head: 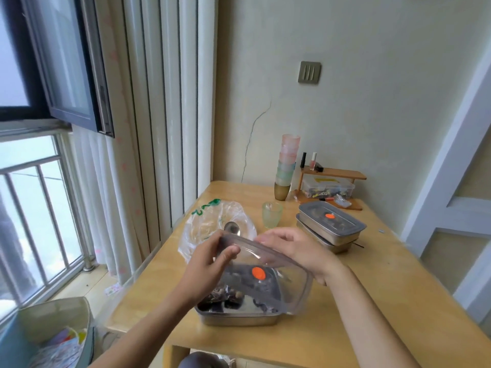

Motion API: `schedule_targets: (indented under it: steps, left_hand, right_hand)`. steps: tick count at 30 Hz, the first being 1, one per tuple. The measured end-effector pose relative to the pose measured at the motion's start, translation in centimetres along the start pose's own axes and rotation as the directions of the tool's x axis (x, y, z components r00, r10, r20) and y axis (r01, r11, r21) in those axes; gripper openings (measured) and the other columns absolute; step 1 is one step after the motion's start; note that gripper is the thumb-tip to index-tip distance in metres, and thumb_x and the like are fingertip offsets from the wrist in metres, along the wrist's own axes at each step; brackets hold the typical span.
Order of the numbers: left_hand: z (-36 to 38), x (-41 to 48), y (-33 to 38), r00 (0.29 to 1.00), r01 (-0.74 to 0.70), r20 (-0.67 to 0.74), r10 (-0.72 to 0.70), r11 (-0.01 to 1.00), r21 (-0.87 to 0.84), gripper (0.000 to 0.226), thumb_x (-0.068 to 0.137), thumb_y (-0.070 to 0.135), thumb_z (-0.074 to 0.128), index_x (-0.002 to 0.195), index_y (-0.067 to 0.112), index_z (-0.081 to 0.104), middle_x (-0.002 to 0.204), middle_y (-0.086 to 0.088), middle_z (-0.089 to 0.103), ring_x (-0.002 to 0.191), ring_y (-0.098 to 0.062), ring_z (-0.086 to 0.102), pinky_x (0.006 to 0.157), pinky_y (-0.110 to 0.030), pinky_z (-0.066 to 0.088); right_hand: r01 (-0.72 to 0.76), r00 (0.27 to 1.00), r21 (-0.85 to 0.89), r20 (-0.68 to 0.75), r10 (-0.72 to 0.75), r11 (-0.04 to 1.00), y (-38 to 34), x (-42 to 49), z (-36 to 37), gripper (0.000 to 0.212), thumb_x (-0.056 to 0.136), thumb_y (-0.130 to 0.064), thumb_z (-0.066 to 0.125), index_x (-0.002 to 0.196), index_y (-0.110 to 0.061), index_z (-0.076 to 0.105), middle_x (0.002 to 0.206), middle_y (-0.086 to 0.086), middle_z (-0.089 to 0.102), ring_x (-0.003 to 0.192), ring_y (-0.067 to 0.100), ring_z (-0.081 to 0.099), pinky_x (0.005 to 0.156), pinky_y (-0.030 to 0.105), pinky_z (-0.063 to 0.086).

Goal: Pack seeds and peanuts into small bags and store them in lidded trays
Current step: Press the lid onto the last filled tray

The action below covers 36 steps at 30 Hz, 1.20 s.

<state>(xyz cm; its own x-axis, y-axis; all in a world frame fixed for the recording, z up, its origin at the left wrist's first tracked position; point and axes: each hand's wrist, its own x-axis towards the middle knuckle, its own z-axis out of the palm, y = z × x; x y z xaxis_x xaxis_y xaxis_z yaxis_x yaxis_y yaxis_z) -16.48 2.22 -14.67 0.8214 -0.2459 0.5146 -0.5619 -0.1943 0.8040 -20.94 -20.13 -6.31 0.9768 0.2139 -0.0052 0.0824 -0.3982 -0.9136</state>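
Table [372, 301]: a wooden table is standing by the window, and everything is sitting on it.
Steel tray [239, 318]: it is sitting at the near edge of the table, right in front of the person.
Small bags [228, 296]: dark little bags are lying inside the steel tray.
Lid [273, 257]: a clear lid with an orange dot is hanging tilted over the steel tray, with its far side up and its near right corner low by the tray's rim. It is not sitting flat on the tray.
Left hand [210, 264]: it is pinching the far left corner of the lid, thumb on top and fingers curled under.
Right hand [297, 251]: it is gripping the right side of the lid, and its fingers are showing through the clear plastic.
Plastic bag [210, 227]: a big clear bag is lying open just behind the hands.
Spoon [232, 228]: a metal spoon is resting in the plastic bag.
Green cup [272, 215]: it is standing upright past the plastic bag.
Closed trays [330, 224]: two trays are sitting stacked to the right, the top one wearing a lid with an orange dot.
Cup stack [287, 166]: colored cups are standing in a tall pile near the wall.
Wooden shelf [337, 173]: it is standing in the far corner, holding small bottles.
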Motion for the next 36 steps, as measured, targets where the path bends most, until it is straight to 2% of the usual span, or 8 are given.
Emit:
schedule_targets:
  steps: [6, 10, 13, 18, 24, 29, 32, 36]
  left_hand:
    - [0.6, 0.2, -0.5, 0.886, 0.361, -0.251, -0.389, 0.92, -0.153, 0.019, 0.103, 0.033, 0.058, 0.099, 0.015, 0.063, 0.084, -0.001, 0.069, 0.066, -0.013, 0.06, 0.061, -0.032, 0.049]
    - [1.1, -0.1, -2.0, 0.856, 0.491, -0.331, -0.398, 0.828, 0.272, 0.026, 0.099, 0.038, 0.058, 0.09, 0.013, 0.062, 0.084, -0.003, 0.066, 0.084, -0.022, 0.062, 0.069, -0.036, 0.044]
    - [1.1, -0.3, -3.7, 0.847, 0.527, -0.378, -0.374, 0.682, 0.506, 0.032, 0.094, 0.043, 0.055, 0.092, 0.012, 0.062, 0.095, -0.012, 0.066, 0.104, -0.031, 0.053, 0.087, -0.039, 0.038]
    - [1.4, -0.9, -3.5, 0.892, 0.453, -0.183, -0.414, 0.816, 0.36, 0.04, 0.097, 0.02, 0.053, 0.136, 0.022, 0.052, 0.114, -0.006, 0.058, 0.12, -0.027, 0.051, 0.088, -0.034, 0.039]
    - [1.5, -0.4, -3.2, 0.905, 0.423, -0.18, -0.384, 0.78, 0.461, 0.032, 0.094, 0.022, 0.052, 0.125, 0.016, 0.057, 0.117, -0.009, 0.061, 0.096, -0.023, 0.056, 0.075, -0.033, 0.04]
    - [1.4, 0.2, -2.7, 0.908, 0.387, -0.124, -0.399, 0.689, 0.612, 0.038, 0.096, 0.037, 0.051, 0.124, 0.012, 0.054, 0.125, -0.014, 0.056, 0.114, -0.033, 0.056, 0.083, -0.037, 0.042]
    - [0.6, -0.1, -2.5, 0.949, 0.16, 0.062, -0.311, 0.64, 0.751, 0.083, 0.089, 0.077, 0.043, 0.145, 0.017, 0.045, 0.16, -0.01, 0.033, 0.145, -0.03, 0.036, 0.113, -0.047, 0.033]
    - [-1.2, 0.1, -1.7, 0.718, -0.079, 0.491, -0.492, 0.644, 0.761, 0.147, 0.049, 0.11, 0.032, 0.164, 0.028, -0.01, 0.172, 0.0, -0.012, 0.157, -0.016, -0.017, 0.126, -0.052, -0.007]
  right_hand:
    - [0.025, 0.968, 0.008, -0.251, -0.022, 1.0, 2.7, 1.2, 0.9, 0.021, 0.096, -0.04, 0.072, 0.098, -0.019, 0.074, 0.085, 0.003, 0.075, 0.072, 0.017, 0.068, 0.086, 0.046, 0.059]
    - [-0.176, 0.909, -0.258, -0.414, 0.056, 0.95, 6.7, 3.1, 3.4, 0.027, 0.091, -0.05, 0.069, 0.105, -0.027, 0.067, 0.105, -0.008, 0.07, 0.1, 0.015, 0.065, 0.09, 0.035, 0.054]
    - [-0.233, 0.895, -0.324, -0.44, 0.072, 0.917, 7.9, 3.4, 5.0, 0.034, 0.097, -0.05, 0.058, 0.12, -0.025, 0.059, 0.119, -0.005, 0.049, 0.12, 0.018, 0.048, 0.099, 0.035, 0.044]
    - [-0.337, 0.908, -0.306, -0.355, 0.222, 0.89, 8.8, 3.9, 6.2, 0.051, 0.104, -0.041, 0.042, 0.15, -0.018, 0.038, 0.146, 0.005, 0.043, 0.136, 0.027, 0.044, 0.112, 0.042, 0.038]
    - [-0.344, 0.902, -0.34, -0.378, 0.208, 0.875, 9.0, 4.0, 6.9, 0.043, 0.102, -0.04, 0.041, 0.14, -0.019, 0.044, 0.139, 0.009, 0.05, 0.126, 0.031, 0.05, 0.111, 0.048, 0.039]
    - [-0.337, 0.917, -0.406, -0.346, 0.198, 0.849, 8.3, 3.7, 6.4, 0.049, 0.102, -0.038, 0.042, 0.144, -0.012, 0.044, 0.141, 0.013, 0.048, 0.132, 0.033, 0.045, 0.109, 0.044, 0.04]
    - [-0.235, 0.947, -0.524, -0.314, 0.071, 0.819, 8.0, 3.8, 5.7, 0.049, 0.102, -0.031, 0.046, 0.147, -0.012, 0.042, 0.146, 0.011, 0.043, 0.136, 0.033, 0.043, 0.11, 0.043, 0.039]
    - [-0.119, 0.982, -0.623, -0.19, -0.002, 0.773, 8.2, 4.3, 5.1, 0.041, 0.106, -0.034, 0.049, 0.14, -0.013, 0.055, 0.139, 0.007, 0.054, 0.134, 0.03, 0.046, 0.113, 0.037, 0.035]
